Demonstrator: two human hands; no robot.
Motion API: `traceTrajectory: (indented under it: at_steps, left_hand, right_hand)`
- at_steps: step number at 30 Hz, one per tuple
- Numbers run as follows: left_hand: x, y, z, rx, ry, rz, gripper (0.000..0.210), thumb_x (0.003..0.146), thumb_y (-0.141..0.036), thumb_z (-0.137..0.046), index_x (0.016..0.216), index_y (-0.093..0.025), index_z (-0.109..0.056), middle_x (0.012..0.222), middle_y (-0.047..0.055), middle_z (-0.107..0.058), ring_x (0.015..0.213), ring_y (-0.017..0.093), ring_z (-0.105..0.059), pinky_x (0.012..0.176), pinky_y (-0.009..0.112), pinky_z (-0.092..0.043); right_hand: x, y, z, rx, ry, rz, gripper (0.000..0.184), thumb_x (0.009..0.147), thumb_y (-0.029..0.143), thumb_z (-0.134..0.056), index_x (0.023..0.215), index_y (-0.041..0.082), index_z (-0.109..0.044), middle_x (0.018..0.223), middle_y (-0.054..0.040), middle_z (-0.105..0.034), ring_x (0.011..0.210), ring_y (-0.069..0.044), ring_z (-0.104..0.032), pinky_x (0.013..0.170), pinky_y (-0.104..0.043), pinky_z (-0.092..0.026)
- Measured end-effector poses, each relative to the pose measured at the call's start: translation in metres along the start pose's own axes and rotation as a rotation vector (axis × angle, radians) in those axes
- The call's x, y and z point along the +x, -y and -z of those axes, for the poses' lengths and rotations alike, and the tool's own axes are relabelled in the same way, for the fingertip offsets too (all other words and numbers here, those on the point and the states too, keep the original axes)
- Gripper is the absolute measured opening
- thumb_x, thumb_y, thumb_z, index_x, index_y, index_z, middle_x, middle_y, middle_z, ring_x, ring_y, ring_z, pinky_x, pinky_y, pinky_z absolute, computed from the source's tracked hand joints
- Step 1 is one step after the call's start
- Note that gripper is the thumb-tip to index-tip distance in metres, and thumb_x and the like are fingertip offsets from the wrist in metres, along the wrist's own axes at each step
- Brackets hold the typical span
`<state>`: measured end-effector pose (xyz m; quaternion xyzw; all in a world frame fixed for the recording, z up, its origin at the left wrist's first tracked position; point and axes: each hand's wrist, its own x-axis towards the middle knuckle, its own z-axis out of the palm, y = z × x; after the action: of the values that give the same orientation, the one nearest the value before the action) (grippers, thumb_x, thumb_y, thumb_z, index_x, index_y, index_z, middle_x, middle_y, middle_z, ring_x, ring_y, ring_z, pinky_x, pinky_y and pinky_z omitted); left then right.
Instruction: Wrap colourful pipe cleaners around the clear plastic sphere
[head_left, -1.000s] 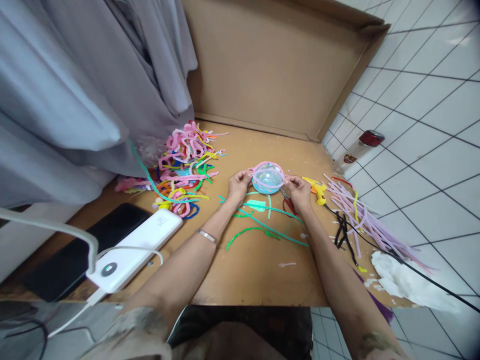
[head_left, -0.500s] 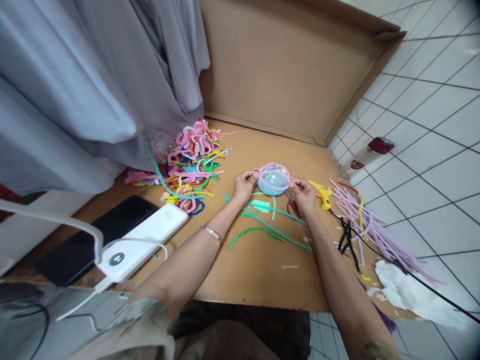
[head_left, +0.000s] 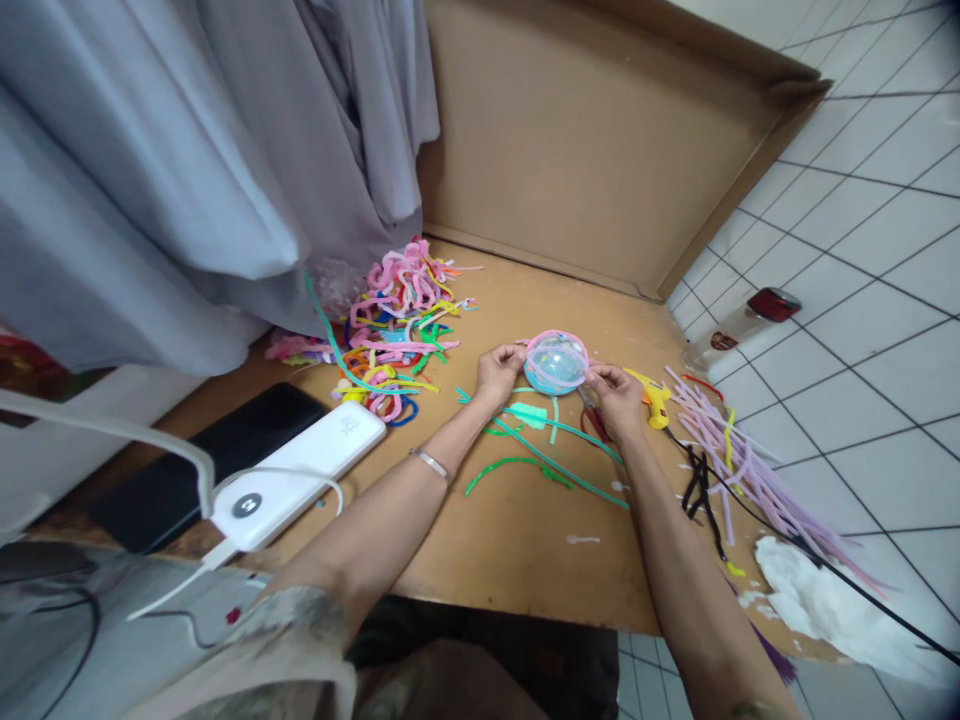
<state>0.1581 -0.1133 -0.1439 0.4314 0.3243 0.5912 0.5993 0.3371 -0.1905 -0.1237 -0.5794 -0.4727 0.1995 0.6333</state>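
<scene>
A clear plastic dome with a pink rim and a light blue lower edge is between my two hands, over the middle of the table. My left hand pinches its left edge between thumb and fingers. On the opposite side my right hand grips the right edge the same way. Just below the dome lie a mint-green piece and long teal pipe cleaners. Red-handled scissors are partly hidden beside my right hand. A bent bright green pipe cleaner rests nearer to me.
Mixed pipe cleaners are heaped at the left. A white power bank and a dark phone-like slab lie front left. To the right are a yellow glue gun, lilac pipe cleaners, white wadding and a red-capped bottle.
The view has shifted slightly, so everything sits a little further right. Both hands keep the dome in nearly the same position over the table.
</scene>
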Motion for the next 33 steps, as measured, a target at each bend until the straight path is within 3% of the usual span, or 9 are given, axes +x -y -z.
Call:
traceTrajectory:
  at_steps: [8,17,33]
  left_hand:
    - [0.0001,-0.003,-0.0019,-0.023,-0.02,-0.01,0.008,0.07,-0.018,-0.071,0.063,-0.017,-0.066,0.068,0.002,-0.069,0.083,0.018,-0.066,0.083,0.03,-0.05]
    - [-0.0005,-0.0022,0.003,0.048,-0.035,-0.025,0.011,0.071,-0.021,-0.07,0.063,-0.017,-0.064,0.063,-0.001,-0.063,0.073,0.015,-0.062,0.078,0.027,-0.047]
    - [-0.0004,-0.0014,0.0044,0.086,-0.048,-0.002,0.014,0.068,-0.026,-0.074,0.065,-0.016,-0.065,0.061,-0.003,-0.061,0.061,0.011,-0.052,0.068,0.024,-0.045]
  right_hand:
    - [-0.0025,0.0032,-0.0035,0.01,0.0,0.016,0.03,0.063,0.049,-0.08,0.069,0.022,-0.07,0.095,-0.0075,-0.079,0.094,-0.025,-0.071,0.089,-0.042,-0.054]
    - [-0.0047,0.0074,-0.006,0.009,0.04,0.036,0.02,0.067,0.04,-0.077,0.069,0.021,-0.072,0.095,-0.0086,-0.078,0.098,-0.025,-0.071,0.094,-0.042,-0.053]
    - [-0.0041,0.003,-0.0077,0.025,0.019,0.003,0.026,0.066,0.046,-0.076,0.069,0.021,-0.07,0.094,-0.0067,-0.078,0.092,-0.023,-0.071,0.087,-0.038,-0.054]
